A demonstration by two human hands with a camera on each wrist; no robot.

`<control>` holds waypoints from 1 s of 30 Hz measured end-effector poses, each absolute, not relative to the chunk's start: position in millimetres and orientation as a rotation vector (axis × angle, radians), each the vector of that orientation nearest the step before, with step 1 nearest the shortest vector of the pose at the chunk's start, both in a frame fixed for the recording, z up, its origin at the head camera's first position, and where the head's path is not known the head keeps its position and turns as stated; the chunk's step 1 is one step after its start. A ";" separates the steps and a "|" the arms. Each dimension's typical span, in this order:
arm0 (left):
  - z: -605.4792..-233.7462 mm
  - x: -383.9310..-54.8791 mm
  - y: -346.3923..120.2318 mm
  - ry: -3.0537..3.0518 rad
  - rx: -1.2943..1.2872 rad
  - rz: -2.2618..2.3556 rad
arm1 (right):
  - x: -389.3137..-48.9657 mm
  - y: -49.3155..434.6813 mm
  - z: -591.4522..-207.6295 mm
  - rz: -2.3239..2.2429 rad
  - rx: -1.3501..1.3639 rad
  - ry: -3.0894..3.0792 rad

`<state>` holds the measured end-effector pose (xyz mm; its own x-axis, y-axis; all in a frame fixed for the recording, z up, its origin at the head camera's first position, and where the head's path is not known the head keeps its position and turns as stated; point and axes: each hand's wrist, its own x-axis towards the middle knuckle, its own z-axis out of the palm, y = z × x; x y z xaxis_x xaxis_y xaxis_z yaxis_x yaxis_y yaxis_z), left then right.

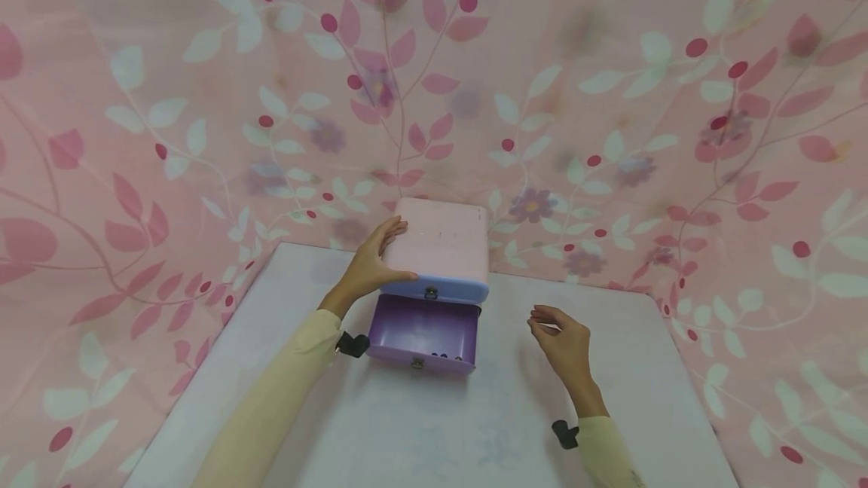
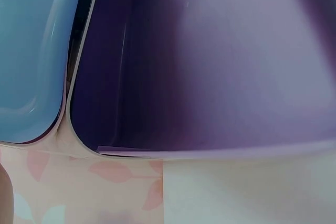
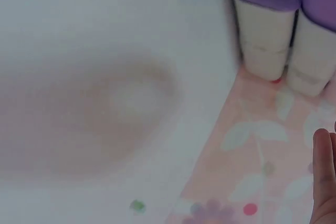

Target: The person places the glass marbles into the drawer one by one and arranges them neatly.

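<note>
A small pink drawer box (image 1: 437,239) stands at the table's back edge, with a blue front (image 1: 454,291) on its upper drawer. Below that, a purple drawer (image 1: 423,326) is pulled out, several small dark pieces (image 1: 444,356) lying near its front right corner. My left hand (image 1: 366,266) rests on the box's left side, fingers extended toward the back and thumb along the front top edge. In the left wrist view, the purple drawer (image 2: 236,66) fills most of the frame. To the right of the box, my right hand (image 1: 566,341) hovers apart, fingers slightly bent, holding nothing visible.
The white table (image 1: 542,413) meets a pink leaf-patterned cloth (image 1: 576,134) behind and at both sides. Each drawer front carries a small metal latch (image 1: 431,293). Pale parts with purple tops (image 3: 268,30) show at the right wrist view's upper right.
</note>
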<state>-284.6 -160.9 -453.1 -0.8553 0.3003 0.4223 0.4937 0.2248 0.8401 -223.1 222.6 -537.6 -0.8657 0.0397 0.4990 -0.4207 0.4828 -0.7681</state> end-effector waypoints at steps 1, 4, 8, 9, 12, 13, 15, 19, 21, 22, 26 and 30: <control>-452.6 -284.6 -161.0 -2.316 -0.762 -1.693 | -225.0 227.4 -538.2 1.343 0.307 -2.284; -451.5 -284.9 -161.4 -2.310 -0.771 -1.689 | -230.1 241.0 -538.5 1.277 0.283 -2.287; -450.6 -285.0 -161.8 -2.327 -0.770 -1.693 | -235.8 256.9 -541.2 1.212 0.239 -2.292; -450.5 -285.3 -161.8 -2.330 -0.768 -1.692 | -237.4 260.6 -542.4 1.200 0.228 -2.295; -449.1 -285.3 -161.2 -2.320 -0.773 -1.706 | -242.0 271.0 -547.7 1.162 0.171 -2.317; -448.8 -285.2 -160.9 -2.314 -0.777 -1.714 | -243.3 274.2 -550.3 1.148 0.148 -2.328; -448.1 -284.4 -160.4 -2.309 -0.782 -1.721 | -244.9 280.1 -555.2 1.119 0.098 -2.352; -447.8 -283.3 -160.1 -2.313 -0.776 -1.725 | -246.6 288.1 -565.9 1.083 0.045 -2.397; -447.9 -283.4 -160.1 -2.313 -0.766 -1.721 | -247.3 290.4 -570.2 1.096 0.040 -2.407; -448.1 -283.1 -160.2 -2.313 -0.761 -1.723 | -247.5 291.5 -572.5 1.103 0.031 -2.412; -449.7 -279.8 -160.6 -2.327 -0.744 -1.724 | -248.0 295.7 -581.0 1.122 -0.046 -2.433; -451.0 -275.9 -160.9 -2.334 -0.744 -1.725 | -249.2 299.9 -586.6 1.131 -0.134 -2.456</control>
